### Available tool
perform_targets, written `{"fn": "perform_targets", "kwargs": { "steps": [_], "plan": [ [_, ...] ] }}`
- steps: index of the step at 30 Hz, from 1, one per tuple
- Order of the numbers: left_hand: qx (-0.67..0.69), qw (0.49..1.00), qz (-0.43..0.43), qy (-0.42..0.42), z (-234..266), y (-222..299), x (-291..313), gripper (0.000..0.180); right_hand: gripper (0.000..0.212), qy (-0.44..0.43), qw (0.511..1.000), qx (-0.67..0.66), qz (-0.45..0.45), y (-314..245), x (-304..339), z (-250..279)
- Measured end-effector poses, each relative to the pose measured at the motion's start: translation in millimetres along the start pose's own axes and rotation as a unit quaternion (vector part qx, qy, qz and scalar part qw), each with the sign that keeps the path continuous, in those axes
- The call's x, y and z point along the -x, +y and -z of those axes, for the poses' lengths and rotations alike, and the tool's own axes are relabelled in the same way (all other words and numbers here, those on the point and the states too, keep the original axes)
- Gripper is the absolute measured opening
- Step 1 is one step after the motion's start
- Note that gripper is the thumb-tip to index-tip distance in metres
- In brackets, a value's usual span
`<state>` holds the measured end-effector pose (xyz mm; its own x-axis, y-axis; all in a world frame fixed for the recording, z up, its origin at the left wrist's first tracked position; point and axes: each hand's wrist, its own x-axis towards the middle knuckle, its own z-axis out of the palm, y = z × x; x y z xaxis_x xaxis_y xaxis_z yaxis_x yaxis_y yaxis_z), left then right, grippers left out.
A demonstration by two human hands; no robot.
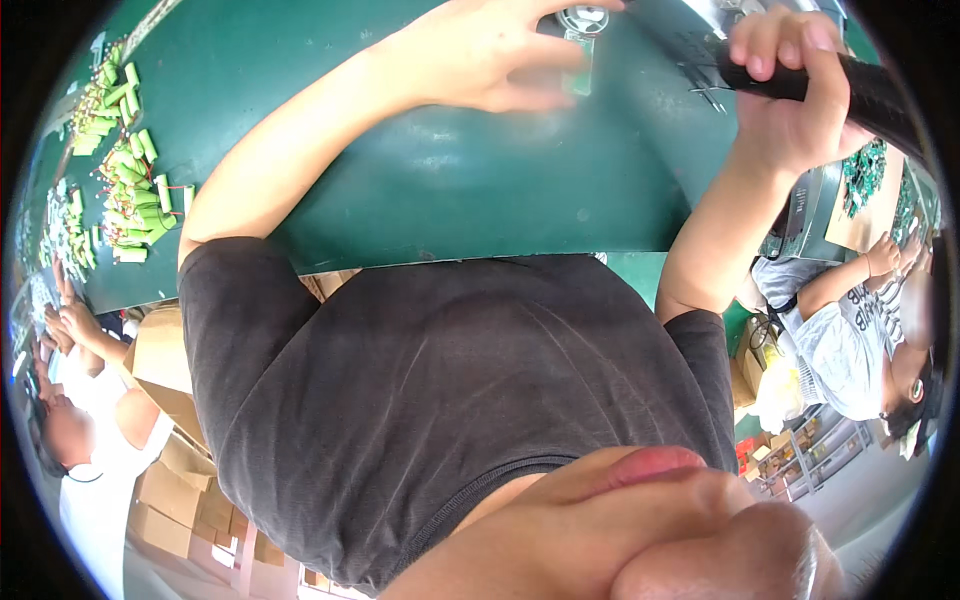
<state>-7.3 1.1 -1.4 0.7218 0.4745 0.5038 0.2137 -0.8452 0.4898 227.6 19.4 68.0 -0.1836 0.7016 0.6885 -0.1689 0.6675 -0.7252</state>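
At the far edge of the view my left hand [490, 50] reaches across the green table [450, 180]. Its index finger lies along the top of a small round silver-and-black part with a pale green strip [578, 62], and its thumb, smeared by motion, is at the strip's lower end. The hand grips this part between the two. My right hand [795, 90] is raised at the right, fingers wrapped round a thick black tool handle [880, 95]. The tool's working end cannot be made out. Several thin metal pieces [708, 92] show just left of that hand.
Green cylindrical battery cells [135, 190] with wires lie heaped at the table's left. On the right, green circuit boards [865, 180] are piled on a tan board [850, 225]. One person [110, 430] works at the left, others [850, 330] at the right. Cardboard boxes [170, 495] stand behind me.
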Motion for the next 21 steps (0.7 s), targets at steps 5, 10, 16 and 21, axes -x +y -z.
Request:
{"fn": "perform_targets", "kwargs": {
  "steps": [5, 10, 16, 21],
  "plan": [
    [0.012, 0.999, -0.034, 0.016, -9, -8, 4, 0.023, 0.061, -0.021, 0.99, -0.141, -0.011, 29, 20, -14],
    [0.011, 0.999, -0.047, 0.019, -14, -11, 5, 0.022, 0.064, -0.008, 0.992, -0.129, 0.013, 30, 31, -34],
    [-0.003, 1.0, -0.024, 0.001, -8, -6, 5, 0.022, 0.066, 0.014, 0.994, -0.113, 0.007, 39, 35, -39],
    [0.008, 0.999, -0.039, 0.017, -14, -11, 8, 0.022, 0.061, -0.012, 0.994, -0.105, 0.019, 49, 37, -41]
  ]
}}
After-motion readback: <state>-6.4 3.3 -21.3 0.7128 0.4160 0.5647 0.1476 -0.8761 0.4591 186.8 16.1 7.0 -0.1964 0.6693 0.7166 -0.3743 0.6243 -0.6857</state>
